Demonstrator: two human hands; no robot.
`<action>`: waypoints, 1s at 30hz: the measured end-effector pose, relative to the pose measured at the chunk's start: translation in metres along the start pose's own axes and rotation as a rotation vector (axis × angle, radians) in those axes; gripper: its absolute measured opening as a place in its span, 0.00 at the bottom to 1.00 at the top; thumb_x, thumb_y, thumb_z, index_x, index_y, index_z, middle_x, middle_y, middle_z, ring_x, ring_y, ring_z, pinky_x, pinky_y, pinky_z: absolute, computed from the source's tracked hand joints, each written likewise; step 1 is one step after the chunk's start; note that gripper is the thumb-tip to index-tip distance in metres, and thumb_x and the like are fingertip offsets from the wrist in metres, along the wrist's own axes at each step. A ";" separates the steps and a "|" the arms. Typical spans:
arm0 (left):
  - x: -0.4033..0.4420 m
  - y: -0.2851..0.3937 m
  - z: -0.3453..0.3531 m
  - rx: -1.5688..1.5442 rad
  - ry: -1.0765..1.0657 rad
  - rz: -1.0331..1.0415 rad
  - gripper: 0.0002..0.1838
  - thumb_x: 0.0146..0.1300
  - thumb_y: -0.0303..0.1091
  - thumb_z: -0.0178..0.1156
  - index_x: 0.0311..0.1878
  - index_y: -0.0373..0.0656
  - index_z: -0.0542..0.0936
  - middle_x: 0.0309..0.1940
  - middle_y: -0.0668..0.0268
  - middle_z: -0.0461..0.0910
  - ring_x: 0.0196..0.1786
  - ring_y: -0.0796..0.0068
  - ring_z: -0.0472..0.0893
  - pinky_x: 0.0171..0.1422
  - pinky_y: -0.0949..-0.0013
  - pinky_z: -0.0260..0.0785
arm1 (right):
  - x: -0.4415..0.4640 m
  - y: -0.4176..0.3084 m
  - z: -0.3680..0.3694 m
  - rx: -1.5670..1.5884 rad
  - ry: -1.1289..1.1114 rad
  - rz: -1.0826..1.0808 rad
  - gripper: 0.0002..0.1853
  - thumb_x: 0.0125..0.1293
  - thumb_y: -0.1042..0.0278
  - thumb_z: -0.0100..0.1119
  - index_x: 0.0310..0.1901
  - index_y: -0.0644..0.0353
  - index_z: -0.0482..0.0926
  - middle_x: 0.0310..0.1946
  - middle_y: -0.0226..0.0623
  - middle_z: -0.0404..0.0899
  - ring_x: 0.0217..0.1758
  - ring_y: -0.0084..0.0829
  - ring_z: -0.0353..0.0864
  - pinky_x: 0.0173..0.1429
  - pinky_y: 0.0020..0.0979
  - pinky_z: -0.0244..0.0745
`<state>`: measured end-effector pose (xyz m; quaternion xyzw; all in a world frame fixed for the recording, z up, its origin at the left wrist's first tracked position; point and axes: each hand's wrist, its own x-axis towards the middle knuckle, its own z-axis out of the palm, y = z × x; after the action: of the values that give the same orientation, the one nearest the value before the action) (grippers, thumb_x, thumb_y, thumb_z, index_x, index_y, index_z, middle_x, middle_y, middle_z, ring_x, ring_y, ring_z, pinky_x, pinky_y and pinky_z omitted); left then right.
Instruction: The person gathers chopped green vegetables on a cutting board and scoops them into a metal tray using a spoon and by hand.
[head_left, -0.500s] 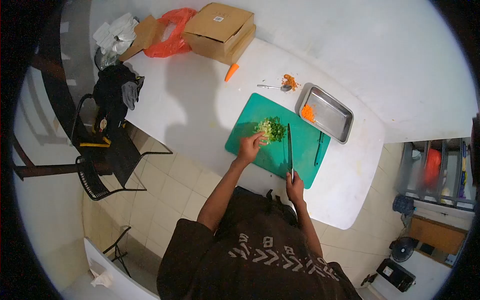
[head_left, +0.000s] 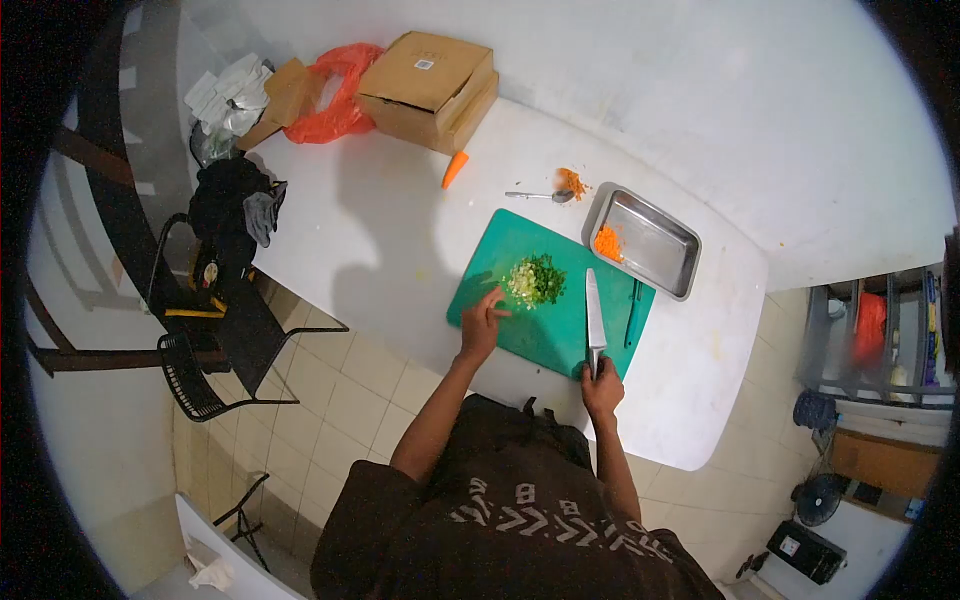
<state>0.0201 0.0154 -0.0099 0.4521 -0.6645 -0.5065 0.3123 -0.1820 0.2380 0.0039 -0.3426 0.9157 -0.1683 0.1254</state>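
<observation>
My right hand (head_left: 603, 388) is wrapped round the handle of a large knife (head_left: 595, 312), whose broad blade lies over the right part of the green cutting board (head_left: 500, 235). A heap of chopped green onion (head_left: 537, 280), pale on its left side and dark green on its right, sits on the board. Just below and left of the heap is my left hand (head_left: 484, 318), its fingers apart and holding nothing. A narrow dark green peeler or small knife (head_left: 634, 312) lies at the board's right edge. Beside the board, a metal tray (head_left: 690, 262) holds chopped carrot (head_left: 608, 243).
Beyond the board lie a spoon (head_left: 540, 195), orange scraps (head_left: 571, 183) and a carrot piece (head_left: 455, 170). Cardboard boxes (head_left: 430, 85) and a red plastic bag (head_left: 335, 95) stand at the table's back left. A black chair (head_left: 240, 330) is left of the table.
My left hand has drawn back from the green onion, down and left, with its fingers spreading. The knife has turned so that its blade shows broad side up, farther from the heap.
</observation>
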 end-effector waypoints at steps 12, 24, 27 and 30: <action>0.004 0.049 0.038 -0.019 -0.057 0.099 0.26 0.79 0.32 0.51 0.77 0.43 0.68 0.80 0.54 0.61 0.79 0.53 0.65 0.81 0.52 0.58 | 0.030 -0.087 -0.016 0.377 0.039 -0.408 0.26 0.71 0.56 0.60 0.64 0.65 0.74 0.61 0.54 0.75 0.68 0.59 0.70 0.72 0.55 0.63; -0.021 0.079 0.059 -0.568 -0.349 -0.207 0.42 0.81 0.61 0.35 0.84 0.38 0.44 0.86 0.54 0.41 0.87 0.58 0.39 0.87 0.55 0.32 | 0.109 -0.161 0.025 0.833 -0.084 -0.622 0.38 0.84 0.43 0.29 0.82 0.64 0.47 0.84 0.52 0.46 0.86 0.48 0.45 0.86 0.44 0.40; -0.014 0.072 0.043 -0.436 -0.389 -0.104 0.41 0.81 0.59 0.40 0.83 0.37 0.48 0.84 0.51 0.46 0.86 0.55 0.44 0.87 0.53 0.37 | 0.120 -0.137 0.039 0.746 -0.030 -0.499 0.34 0.84 0.48 0.33 0.81 0.64 0.52 0.82 0.53 0.51 0.85 0.50 0.49 0.86 0.44 0.43; -0.004 0.034 0.039 -0.058 -0.211 0.075 0.42 0.80 0.59 0.42 0.82 0.36 0.51 0.83 0.45 0.49 0.85 0.48 0.47 0.86 0.49 0.40 | 0.130 -0.127 0.050 0.672 0.025 -0.380 0.31 0.84 0.53 0.37 0.79 0.64 0.58 0.80 0.54 0.57 0.84 0.52 0.53 0.85 0.44 0.46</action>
<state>-0.0222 0.0376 0.0113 0.3620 -0.6951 -0.5582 0.2724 -0.1857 0.0504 -0.0069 -0.4440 0.7310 -0.4836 0.1859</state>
